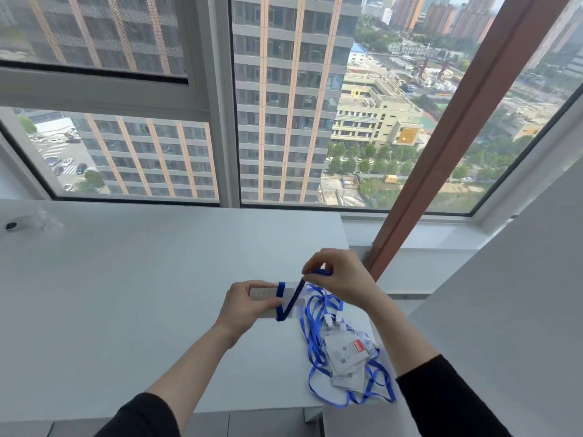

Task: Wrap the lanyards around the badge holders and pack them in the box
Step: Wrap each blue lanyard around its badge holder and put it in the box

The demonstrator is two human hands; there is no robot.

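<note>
A white, smooth table [142, 294] stands before a large window [284, 99] with tall buildings outside. Above the table's right part, the left hand [249, 302] grips a flat clear badge holder [277, 299], and the right hand [340, 277] pinches its dark blue lanyard [291, 298], which crosses the holder as a band. Just beside, more holders [348, 357] lie in tangled blue ribbons [315, 329].

A smooth white counter [126, 294] stands below a grey-framed window [217, 121]; a small dark round object [12, 226] lies near its left edge.
</note>
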